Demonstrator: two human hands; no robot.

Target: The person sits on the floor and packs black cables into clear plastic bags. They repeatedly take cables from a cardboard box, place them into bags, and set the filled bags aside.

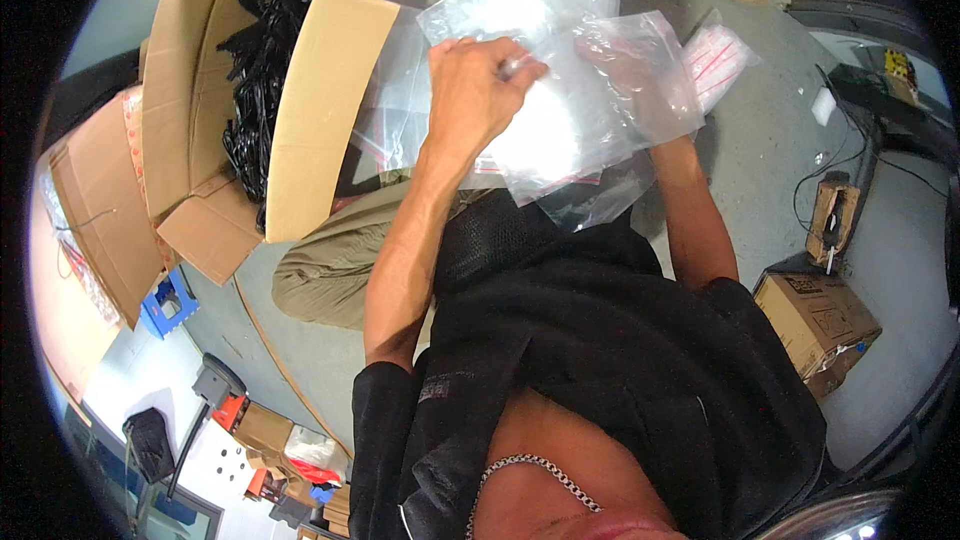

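Over a loose stack of clear plastic zip bags (551, 127), my left hand (476, 86) is curled, thumb and forefinger pinched on what looks like a fold of clear film. My right hand (626, 67) shows only faintly through a clear plastic bag (664, 97); whether it is inside or behind that bag is unclear, and its fingers are blurred. The stack lies before me above my lap, its lower edges marked by red zip lines. Just beyond my right hand is a bundle of red-striped clear bags (716, 64).
To my left, an open cardboard box (334, 120) holds a tangle of black plastic-looking items (262, 90). Farther left are flattened cardboard (105, 187) and a blue plastic piece (171, 304). A closed carton (814, 315) and a cable (810, 172) lie on the right.
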